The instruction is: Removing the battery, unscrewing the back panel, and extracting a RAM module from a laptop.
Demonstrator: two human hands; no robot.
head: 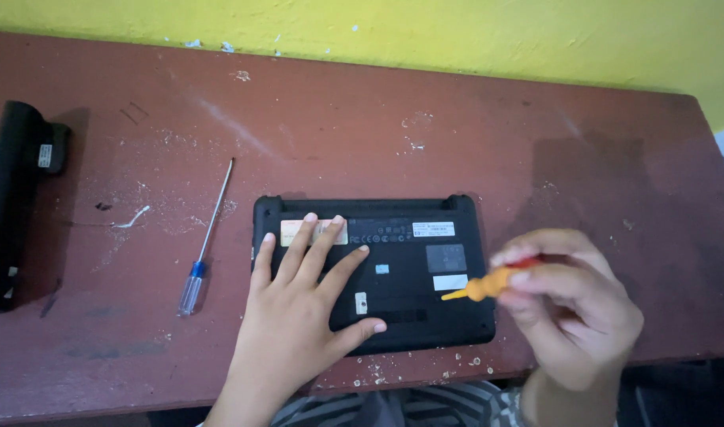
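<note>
Your left hand (298,304) flat with fingers spread on the upturned black laptop (413,273) at the desk's (536,142) near edge, your right hand (571,304) gripping an orange screwdriver (488,286) over its right side, a blue-handled screwdriver (204,253) lying to the left.

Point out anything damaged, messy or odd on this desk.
The red-brown desk is scuffed, with pale crumbs and chips near its front edge and around the blue-handled screwdriver. The yellow wall has chipped paint. The small black laptop lies bottom-up under the left hand; the right hand holds an orange tool.
</note>
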